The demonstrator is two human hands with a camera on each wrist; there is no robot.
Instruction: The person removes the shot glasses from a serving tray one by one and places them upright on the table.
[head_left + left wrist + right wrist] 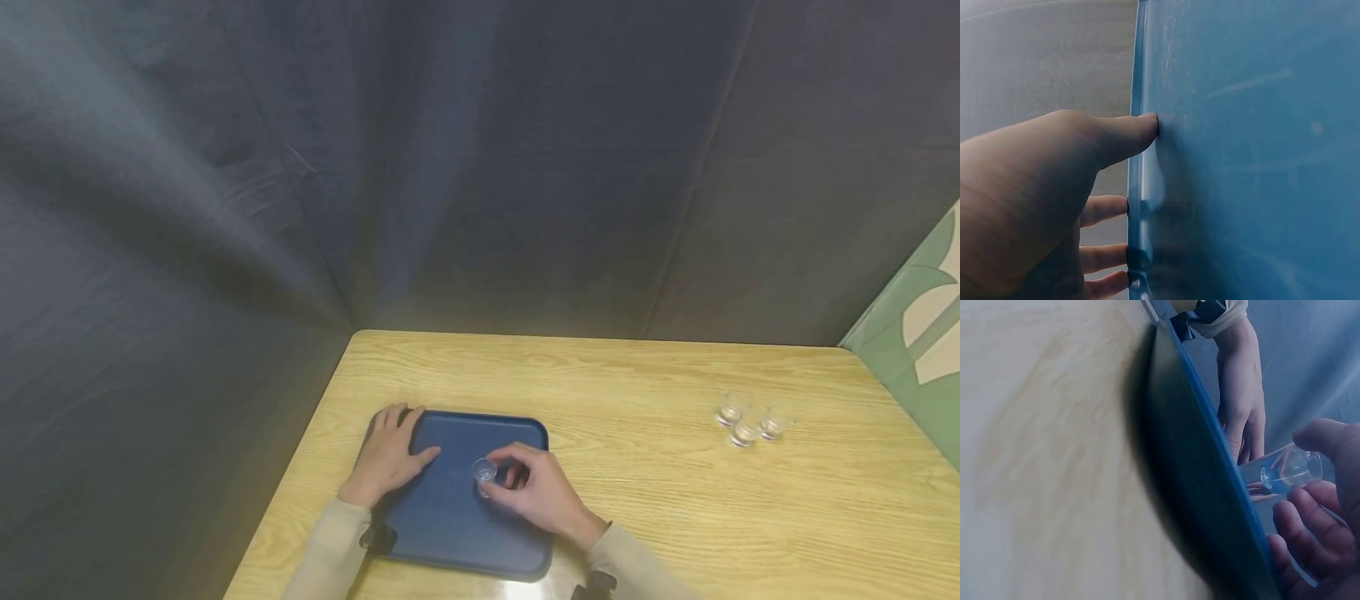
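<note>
A small clear shot glass (484,472) is pinched between the thumb and fingers of my right hand (542,493). It stands roughly upright over the middle right of a blue tray (450,533); whether its base touches the tray I cannot tell. The right wrist view shows the glass (1288,470) close behind the tray's edge (1210,425). At the tray's left side lies my left hand (387,457), fingers extended and spread. Its thumb (1132,132) reaches over the rim (1137,162), while other fingertips touch the rim's outer side.
Three more clear glasses (742,432) stand close together on the wooden table (637,400), to the right. Dark grey cloth (525,167) hangs behind the table and along its left. A green and beige patterned panel (911,333) borders the right edge.
</note>
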